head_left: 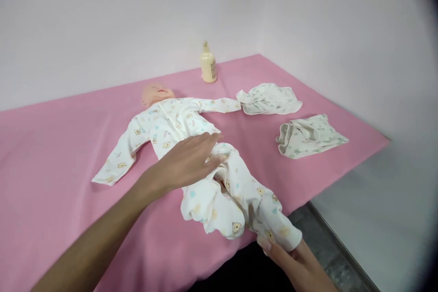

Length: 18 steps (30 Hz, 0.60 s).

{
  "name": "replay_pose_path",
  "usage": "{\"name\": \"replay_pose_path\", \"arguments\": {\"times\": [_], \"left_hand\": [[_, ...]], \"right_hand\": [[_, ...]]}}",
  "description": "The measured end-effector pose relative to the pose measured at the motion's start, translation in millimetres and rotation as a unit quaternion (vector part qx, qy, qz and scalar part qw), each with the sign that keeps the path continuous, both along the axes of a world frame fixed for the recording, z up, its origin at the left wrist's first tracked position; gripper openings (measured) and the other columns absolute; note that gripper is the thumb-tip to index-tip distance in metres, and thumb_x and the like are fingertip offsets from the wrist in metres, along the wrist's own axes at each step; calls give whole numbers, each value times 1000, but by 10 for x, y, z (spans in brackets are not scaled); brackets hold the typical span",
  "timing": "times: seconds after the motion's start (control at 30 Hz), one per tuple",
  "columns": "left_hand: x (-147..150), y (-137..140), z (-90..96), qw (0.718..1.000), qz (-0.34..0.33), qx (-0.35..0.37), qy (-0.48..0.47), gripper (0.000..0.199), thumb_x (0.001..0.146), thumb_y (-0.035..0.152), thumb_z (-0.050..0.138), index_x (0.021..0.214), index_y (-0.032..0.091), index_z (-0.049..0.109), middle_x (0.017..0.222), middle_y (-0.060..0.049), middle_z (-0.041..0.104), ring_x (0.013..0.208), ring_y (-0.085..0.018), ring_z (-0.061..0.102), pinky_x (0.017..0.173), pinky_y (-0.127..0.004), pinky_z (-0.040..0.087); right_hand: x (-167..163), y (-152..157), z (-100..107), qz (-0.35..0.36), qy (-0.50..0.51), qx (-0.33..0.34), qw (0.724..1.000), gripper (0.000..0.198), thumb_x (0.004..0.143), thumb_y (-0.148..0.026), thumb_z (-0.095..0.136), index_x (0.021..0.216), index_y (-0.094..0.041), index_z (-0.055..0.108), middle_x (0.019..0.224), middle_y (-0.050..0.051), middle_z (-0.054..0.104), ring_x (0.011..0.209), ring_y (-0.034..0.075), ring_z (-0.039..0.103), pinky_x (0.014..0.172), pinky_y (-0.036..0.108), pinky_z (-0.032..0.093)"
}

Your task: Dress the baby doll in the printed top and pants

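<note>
A baby doll (153, 94) lies face up in a white printed baby shirt (167, 121). White baby pants (236, 169) with a matching bear print cover its lower body. My left hand (188, 157) rests across the doll's waist, its fingers stretched out and the thumb apart, touching the top of the pants. At the cuff of the right-hand pant leg is my right hand (290, 260), its thumb pressing on the cloth from the near side. Its other fingers are hidden by that leg. The other pant leg (222, 214) is bunched up near the table edge.
A pink cloth (61, 146) covers the table. A cream pump bottle (208, 66) stands at the back by the wall. Two folded white garments, one farther (270, 99) and one nearer (311, 137), lie at the right. The front edge drops off near my right hand.
</note>
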<state>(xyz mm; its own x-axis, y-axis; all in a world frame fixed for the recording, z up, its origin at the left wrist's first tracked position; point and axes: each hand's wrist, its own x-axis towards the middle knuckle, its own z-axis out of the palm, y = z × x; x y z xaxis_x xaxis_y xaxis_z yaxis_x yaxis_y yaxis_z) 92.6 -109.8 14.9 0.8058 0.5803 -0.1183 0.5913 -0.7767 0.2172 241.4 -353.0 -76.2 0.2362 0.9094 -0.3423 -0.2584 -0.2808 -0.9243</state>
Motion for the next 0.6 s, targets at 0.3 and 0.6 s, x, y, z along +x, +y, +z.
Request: {"name": "replay_pose_path", "arguments": {"times": [0.3,0.6], "left_hand": [[66,-61,-27,993,24,-117,3,50,89,50,48,130,21,48,102,-7,66,85,-23,63,65,-28,41],[29,-2,55,997,-42,-30,54,50,85,15,39,135,19,43,95,-7,64,86,-23,59,69,-32,41]], "right_hand": [[-113,203,44,-11,30,-3,999,55,85,-50,67,137,-33,58,130,7,65,133,30,50,115,51,33],[-153,205,59,-66,50,5,997,50,84,-49,69,131,-34,63,132,6,64,132,29,51,116,49,33]]}}
